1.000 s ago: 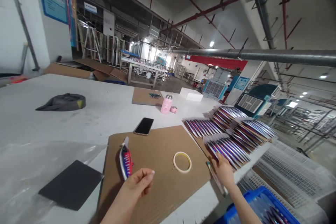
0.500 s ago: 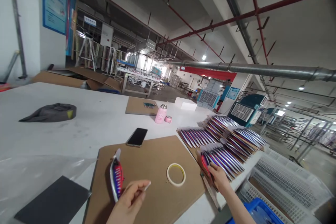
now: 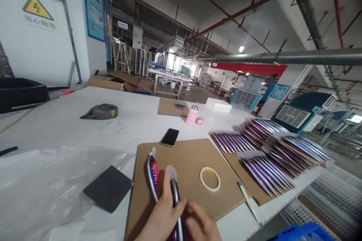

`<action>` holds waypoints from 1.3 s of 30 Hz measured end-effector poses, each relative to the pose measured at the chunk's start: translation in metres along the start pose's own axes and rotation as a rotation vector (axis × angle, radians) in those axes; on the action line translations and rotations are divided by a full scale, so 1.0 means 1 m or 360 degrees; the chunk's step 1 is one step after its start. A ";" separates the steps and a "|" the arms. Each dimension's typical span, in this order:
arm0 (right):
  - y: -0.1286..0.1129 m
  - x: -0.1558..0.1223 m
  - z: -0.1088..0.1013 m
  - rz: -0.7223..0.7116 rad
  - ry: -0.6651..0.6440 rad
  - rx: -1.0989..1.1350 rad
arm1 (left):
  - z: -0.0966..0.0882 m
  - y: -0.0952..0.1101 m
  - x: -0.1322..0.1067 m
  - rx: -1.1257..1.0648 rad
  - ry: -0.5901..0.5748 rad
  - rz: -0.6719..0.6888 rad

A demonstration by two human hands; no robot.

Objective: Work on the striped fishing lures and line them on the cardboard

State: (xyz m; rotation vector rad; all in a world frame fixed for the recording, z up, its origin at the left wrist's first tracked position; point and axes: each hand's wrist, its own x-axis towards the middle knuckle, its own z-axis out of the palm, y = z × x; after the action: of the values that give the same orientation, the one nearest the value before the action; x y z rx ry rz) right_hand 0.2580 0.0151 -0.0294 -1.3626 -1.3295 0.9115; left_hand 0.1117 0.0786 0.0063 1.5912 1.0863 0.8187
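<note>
A fishing lure [image 3: 175, 192] with a dark back, silver sides and a clear lip is in my left hand [image 3: 162, 211], forefinger stretched up along the lip and thumb across the body. Its lower end runs down out of view. Close against its right side is my right hand [image 3: 202, 222], fingers bent and blurred; whether they grip the lure is unclear. Just left of my left hand, a second fishing lure [image 3: 154, 173], red, purple and silver, lies on the cardboard sheet [image 3: 186, 154]. To the right on the sheet rests a roll of tape [image 3: 209, 179].
Rows of lures [image 3: 263, 169] on cardboard fill the table's right side. A white stick-like tool [image 3: 250, 203] lies before them. Beyond the sheet are a phone [image 3: 169, 137] and pink bottle [image 3: 192, 115]. A black square sheet [image 3: 109, 188] and clear plastic [image 3: 56, 180] lie left.
My right hand has come from the rows at right to my left hand, and a lure is now between them. My left hand, which pinched a small white piece, now holds that lure. The view swung left.
</note>
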 end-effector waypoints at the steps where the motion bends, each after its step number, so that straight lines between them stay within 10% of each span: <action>1: -0.007 0.010 -0.004 -0.0024 0.0062 0.0010 | 0.000 0.001 0.000 0.0029 -0.0057 -0.0008; 7: -0.034 0.059 -0.005 0.0028 -0.0086 0.0329 | 0.008 0.002 -0.003 0.0276 -0.0292 -0.0040; 17: -0.029 0.063 0.006 0.0014 0.0049 0.0599 | -0.005 0.026 -0.010 0.0860 -0.0413 -0.0046; 27: -0.015 0.069 0.012 0.0038 -0.0123 0.0371 | -0.019 0.010 0.006 0.0846 0.0089 0.0136; 39: -0.040 0.064 -0.003 -0.0229 -0.0574 -0.0275 | -0.028 0.015 0.012 0.0956 -0.0315 0.0172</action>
State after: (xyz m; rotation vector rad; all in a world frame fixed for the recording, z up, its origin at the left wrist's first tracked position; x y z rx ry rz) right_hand 0.2586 0.0748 0.0178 -1.2483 -1.7929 0.9928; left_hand 0.0948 0.0982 0.0278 2.1938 1.1715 0.4003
